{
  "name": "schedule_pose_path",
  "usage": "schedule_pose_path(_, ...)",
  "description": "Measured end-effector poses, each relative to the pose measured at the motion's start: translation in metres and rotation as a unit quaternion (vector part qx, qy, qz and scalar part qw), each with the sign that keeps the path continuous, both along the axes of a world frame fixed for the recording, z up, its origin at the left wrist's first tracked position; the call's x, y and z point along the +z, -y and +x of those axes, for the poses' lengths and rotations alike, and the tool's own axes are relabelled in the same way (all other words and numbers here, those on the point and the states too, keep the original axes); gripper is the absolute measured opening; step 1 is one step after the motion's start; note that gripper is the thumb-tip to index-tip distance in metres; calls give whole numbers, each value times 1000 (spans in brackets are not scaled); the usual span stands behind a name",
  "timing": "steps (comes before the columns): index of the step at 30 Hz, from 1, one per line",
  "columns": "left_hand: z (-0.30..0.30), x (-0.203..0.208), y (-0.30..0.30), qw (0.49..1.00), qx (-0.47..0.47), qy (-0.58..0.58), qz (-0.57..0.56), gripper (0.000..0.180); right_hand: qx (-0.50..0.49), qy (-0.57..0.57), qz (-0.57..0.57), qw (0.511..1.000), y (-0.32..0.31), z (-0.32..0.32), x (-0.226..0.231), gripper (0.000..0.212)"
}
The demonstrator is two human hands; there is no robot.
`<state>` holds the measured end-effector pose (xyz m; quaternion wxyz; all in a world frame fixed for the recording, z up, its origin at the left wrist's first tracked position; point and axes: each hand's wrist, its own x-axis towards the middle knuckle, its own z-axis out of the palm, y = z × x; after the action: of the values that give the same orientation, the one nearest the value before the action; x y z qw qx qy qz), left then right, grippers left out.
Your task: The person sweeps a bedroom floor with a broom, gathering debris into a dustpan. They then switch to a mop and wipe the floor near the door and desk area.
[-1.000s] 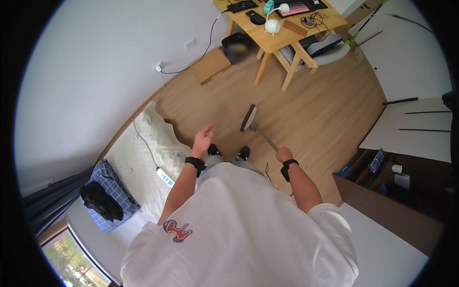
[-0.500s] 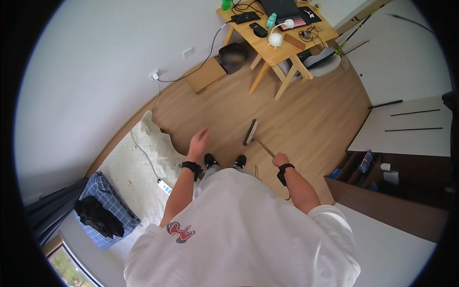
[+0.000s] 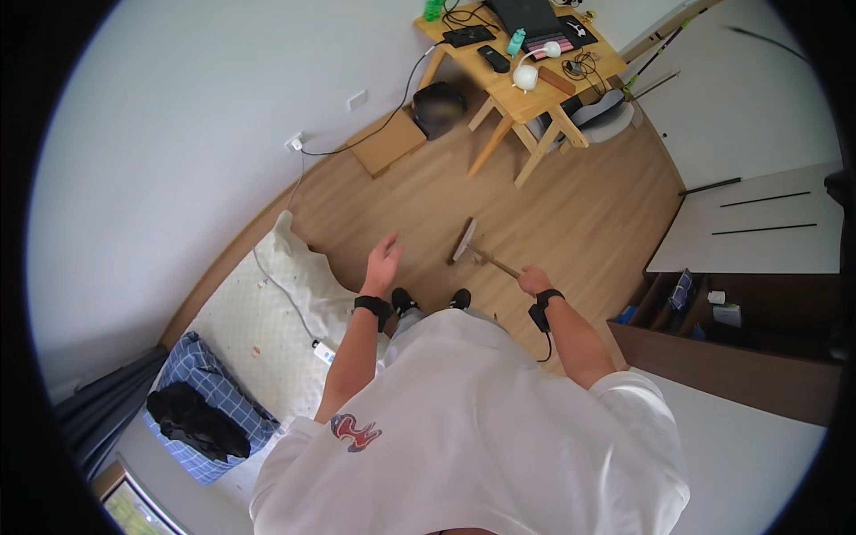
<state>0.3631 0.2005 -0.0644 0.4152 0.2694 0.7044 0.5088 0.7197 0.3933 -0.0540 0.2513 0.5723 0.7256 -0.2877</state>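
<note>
My right hand [image 3: 535, 281] is closed round the stick of a broom [image 3: 496, 263], held low in front of me. The broom's wide, pale and dark head [image 3: 462, 241] is down at the wooden floor, ahead of my feet and a little to the right. My left hand [image 3: 383, 261] hangs in the air with its fingers stretched out and nothing in it. It is nearest to the corner of the bed [image 3: 308, 267], apart from the sheet. Each wrist wears a black strap.
On the left, the bed carries a power strip [image 3: 324, 352], a checked pillow [image 3: 201, 357] and black cloth [image 3: 196, 423]. Ahead stand a cardboard box [image 3: 390, 145], a black bin [image 3: 439, 109], a wooden desk [image 3: 499, 89] and a chair [image 3: 615, 125]. A brown cabinet [image 3: 713, 357] is at right.
The broom head has shifted a little to the left across the floor, and my right hand slightly forward. My left hand stays raised and open. The whole view has shifted slightly.
</note>
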Motion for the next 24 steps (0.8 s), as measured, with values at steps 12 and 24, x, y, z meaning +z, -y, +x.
schedule_pose_path(12,-17,3,33,997,71,16,-7,45,-77,-143,-68,984,-42,-113,-32,24)
schedule_pose_path(24,23,32,41,992,111,-2,-60,42,-162,-210,-186,946,-88,-193,-27,16)
